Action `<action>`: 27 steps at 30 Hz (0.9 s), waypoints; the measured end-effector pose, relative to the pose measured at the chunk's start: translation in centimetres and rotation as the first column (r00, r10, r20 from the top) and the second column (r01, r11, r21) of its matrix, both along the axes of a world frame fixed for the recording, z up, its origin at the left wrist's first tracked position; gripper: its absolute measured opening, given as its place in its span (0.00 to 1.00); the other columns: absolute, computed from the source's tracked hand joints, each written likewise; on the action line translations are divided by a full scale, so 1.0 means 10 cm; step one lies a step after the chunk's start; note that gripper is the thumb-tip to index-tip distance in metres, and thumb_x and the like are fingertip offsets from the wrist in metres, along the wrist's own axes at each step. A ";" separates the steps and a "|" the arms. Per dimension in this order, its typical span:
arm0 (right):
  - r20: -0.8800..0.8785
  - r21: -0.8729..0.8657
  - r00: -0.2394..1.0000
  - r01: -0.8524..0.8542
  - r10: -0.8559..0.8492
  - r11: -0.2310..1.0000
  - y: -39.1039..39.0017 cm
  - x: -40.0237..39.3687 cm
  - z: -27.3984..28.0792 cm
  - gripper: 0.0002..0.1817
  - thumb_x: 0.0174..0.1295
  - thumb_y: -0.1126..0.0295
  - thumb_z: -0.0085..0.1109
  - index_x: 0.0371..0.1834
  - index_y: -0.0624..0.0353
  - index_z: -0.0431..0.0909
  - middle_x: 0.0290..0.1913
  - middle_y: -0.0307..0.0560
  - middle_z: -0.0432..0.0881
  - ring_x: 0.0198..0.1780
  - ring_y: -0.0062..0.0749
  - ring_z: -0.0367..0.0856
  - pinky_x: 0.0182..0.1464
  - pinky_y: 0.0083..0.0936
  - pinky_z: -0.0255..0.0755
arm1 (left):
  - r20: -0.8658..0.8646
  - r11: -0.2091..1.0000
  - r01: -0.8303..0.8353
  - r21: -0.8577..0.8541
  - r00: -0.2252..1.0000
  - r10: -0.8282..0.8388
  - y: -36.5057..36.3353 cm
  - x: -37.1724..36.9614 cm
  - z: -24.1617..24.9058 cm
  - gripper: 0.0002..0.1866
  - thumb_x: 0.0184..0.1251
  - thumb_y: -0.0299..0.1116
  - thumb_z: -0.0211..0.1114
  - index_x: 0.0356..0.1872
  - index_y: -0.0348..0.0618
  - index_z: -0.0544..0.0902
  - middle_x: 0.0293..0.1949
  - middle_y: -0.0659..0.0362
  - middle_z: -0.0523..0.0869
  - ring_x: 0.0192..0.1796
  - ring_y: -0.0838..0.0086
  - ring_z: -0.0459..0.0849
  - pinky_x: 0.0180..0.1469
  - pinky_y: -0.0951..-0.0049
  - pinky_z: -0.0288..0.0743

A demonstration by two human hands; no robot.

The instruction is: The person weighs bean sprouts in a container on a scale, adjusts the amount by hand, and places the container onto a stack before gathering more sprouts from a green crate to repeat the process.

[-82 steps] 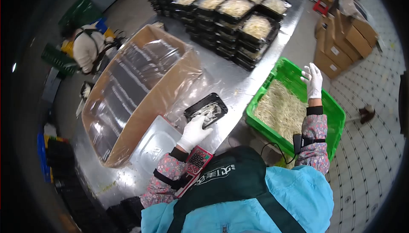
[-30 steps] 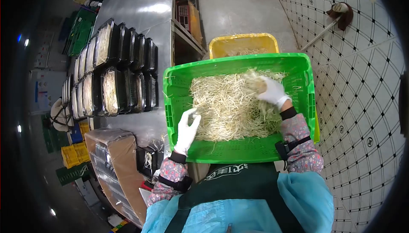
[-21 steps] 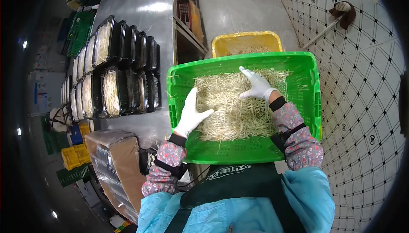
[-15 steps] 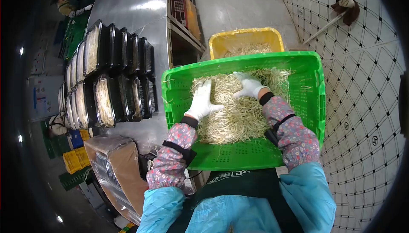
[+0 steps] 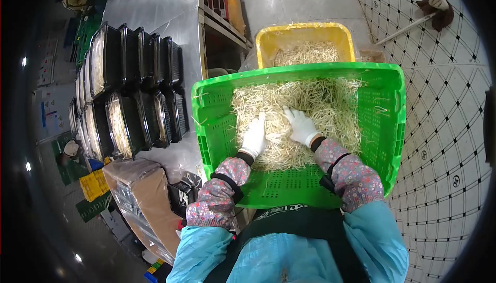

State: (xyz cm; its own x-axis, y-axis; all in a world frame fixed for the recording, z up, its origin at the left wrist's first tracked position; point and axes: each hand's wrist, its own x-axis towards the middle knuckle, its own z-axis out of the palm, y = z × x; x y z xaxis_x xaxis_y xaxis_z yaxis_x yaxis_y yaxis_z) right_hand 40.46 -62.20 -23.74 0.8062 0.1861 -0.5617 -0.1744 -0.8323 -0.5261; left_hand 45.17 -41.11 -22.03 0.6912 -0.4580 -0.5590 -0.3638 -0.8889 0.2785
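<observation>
Pale bean sprouts [image 5: 330, 123] lie in a thick tangled layer inside a large green plastic crate [image 5: 279, 190]. My left hand [image 5: 254, 137], in a white glove, rests on the sprouts with its fingers stretched out and pointing away from me. To its right, my gloved right hand [image 5: 302, 127] is also on the sprouts, fingers extended and slightly apart. A loose clump of sprouts shows between the two hands. The fingertips partly sink into the layer, so their undersides are hidden.
A yellow crate [image 5: 261, 50] with more sprouts stands beyond the green one. On the metal table [image 5: 150, 9] to the left are stacked black trays [image 5: 132, 123], some showing sprouts. An open cardboard box [image 5: 150, 200] is nearer me. A long-handled tool [image 5: 405, 28] lies at upper right.
Both hands have moved nearer to me and closer together over the sprouts. My left thumb, spread out before, no longer shows clearly. The camera view has shifted slightly.
</observation>
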 end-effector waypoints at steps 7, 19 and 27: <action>0.109 0.081 0.988 0.105 -0.113 0.991 -0.56 0.03 0.09 0.27 0.53 0.66 0.61 0.60 0.54 0.76 0.48 0.55 0.84 0.48 0.50 0.84 0.52 0.40 0.78 | -0.036 0.998 0.070 0.001 0.997 -0.070 0.03 0.05 0.46 0.20 0.55 0.36 0.69 0.48 0.39 0.78 0.43 0.46 0.84 0.45 0.50 0.85 0.47 0.57 0.79; -0.143 0.143 0.967 0.232 -0.212 0.962 -0.47 0.49 0.29 0.66 0.41 0.44 0.77 0.78 0.67 0.48 0.76 0.69 0.56 0.77 0.54 0.56 0.76 0.33 0.54 | 0.321 0.939 0.318 -0.131 0.910 -0.263 0.01 -0.06 0.83 0.37 0.52 0.31 0.70 0.67 0.49 0.71 0.66 0.55 0.75 0.63 0.59 0.75 0.61 0.55 0.69; -0.170 0.131 0.956 0.260 -0.237 0.957 0.01 0.44 0.29 0.70 0.43 0.31 0.71 0.79 0.67 0.46 0.78 0.68 0.52 0.80 0.52 0.49 0.78 0.36 0.49 | 0.027 0.691 -0.410 -0.596 0.849 0.527 0.71 -0.44 2.08 0.16 0.65 0.27 0.68 0.54 0.40 0.83 0.55 0.51 0.85 0.59 0.64 0.82 0.63 0.67 0.73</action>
State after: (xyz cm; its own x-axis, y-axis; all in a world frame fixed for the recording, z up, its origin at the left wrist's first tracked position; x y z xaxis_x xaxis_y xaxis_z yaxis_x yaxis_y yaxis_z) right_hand 44.84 -62.11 -20.88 0.7454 0.0820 -0.6616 -0.4529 -0.6659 -0.5929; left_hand 40.77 -34.06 -1.22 0.9608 -0.2283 -0.1575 -0.0369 -0.6680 0.7432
